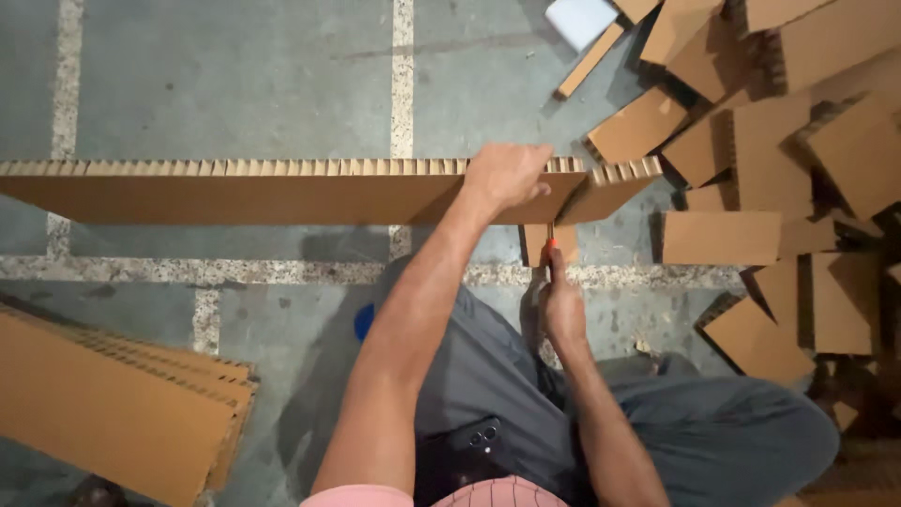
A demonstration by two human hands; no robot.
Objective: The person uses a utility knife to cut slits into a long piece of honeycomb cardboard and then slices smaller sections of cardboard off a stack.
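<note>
A long strip of honeycomb cardboard [235,188] stands on edge across the view. My left hand [507,176] grips its top edge near the right end. The short end piece [610,183] beyond my hand bends away at an angle. My right hand [560,299] is below the strip, closed on a small tool with an orange tip [551,246] that points up at the strip's lower edge. The tool's blade is hidden behind the cardboard.
A pile of cut cardboard pieces [770,169] lies at the right. A stack of long cardboard strips [113,394] lies at the lower left. A dark phone [479,441] rests on my lap. The floor is grey concrete with pale lines.
</note>
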